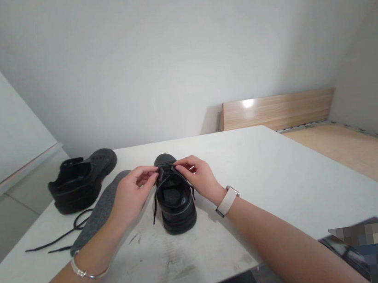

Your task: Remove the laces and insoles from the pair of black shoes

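A black shoe point(176, 205) stands on the white table point(266, 173), heel toward me. Both hands are over its front part. My left hand point(134, 190) pinches the black shoelace point(155, 201) on the shoe's left side, and a loose end hangs down beside the shoe. My right hand point(198, 175) pinches the lace on the right side. A silver bracelet sits on my left wrist and a pale watch strap on my right.
A second black shoe point(80, 179) stands at the table's left rear. A grey insole point(102, 211) and a loose black lace point(62, 234) lie beside it. A wooden board point(275, 109) leans against the far wall.
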A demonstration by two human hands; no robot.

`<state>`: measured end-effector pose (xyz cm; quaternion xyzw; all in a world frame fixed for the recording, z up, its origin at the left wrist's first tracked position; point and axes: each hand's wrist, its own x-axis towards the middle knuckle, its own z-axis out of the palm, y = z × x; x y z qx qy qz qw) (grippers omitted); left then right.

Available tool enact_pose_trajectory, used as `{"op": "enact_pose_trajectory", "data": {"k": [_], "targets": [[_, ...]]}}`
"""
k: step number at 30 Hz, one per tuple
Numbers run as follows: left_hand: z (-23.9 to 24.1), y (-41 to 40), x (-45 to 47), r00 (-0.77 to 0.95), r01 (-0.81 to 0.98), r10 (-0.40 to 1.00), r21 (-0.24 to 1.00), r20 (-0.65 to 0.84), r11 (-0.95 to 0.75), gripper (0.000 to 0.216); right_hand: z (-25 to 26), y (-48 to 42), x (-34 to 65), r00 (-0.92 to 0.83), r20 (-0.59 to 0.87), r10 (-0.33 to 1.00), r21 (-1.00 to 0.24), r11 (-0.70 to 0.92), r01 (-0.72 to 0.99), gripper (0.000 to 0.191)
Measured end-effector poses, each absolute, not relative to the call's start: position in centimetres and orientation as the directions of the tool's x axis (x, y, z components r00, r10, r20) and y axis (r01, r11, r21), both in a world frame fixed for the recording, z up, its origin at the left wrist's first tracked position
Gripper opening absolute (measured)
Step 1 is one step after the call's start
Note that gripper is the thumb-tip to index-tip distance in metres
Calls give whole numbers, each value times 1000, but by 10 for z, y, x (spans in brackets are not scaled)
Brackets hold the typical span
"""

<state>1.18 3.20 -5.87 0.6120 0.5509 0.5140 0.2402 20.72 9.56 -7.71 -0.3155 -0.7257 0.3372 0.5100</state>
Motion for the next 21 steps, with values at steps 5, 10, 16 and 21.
{"op": "enact_pose_trajectory", "data": {"k": [5, 10, 16, 21], "targets": [[-59, 35, 10, -194, 406, 936, 893, 294, -196, 39, -77, 96, 202, -265, 517, 814, -821, 559, 115, 8], [-56, 34, 12, -173, 525, 903, 812, 393, -253, 31, -81, 99, 197, -217, 563, 798, -790, 596, 145, 10], [-54, 33, 13, -133, 611, 877, 735, 462, -294, 22, -77, 94, 197, -221, 617, 755, -750, 649, 124, 13], [-55, 33, 13, -121, 576, 867, 746, 484, -335, 22, -75, 90, 197, -189, 624, 758, -755, 647, 106, 10]]}}
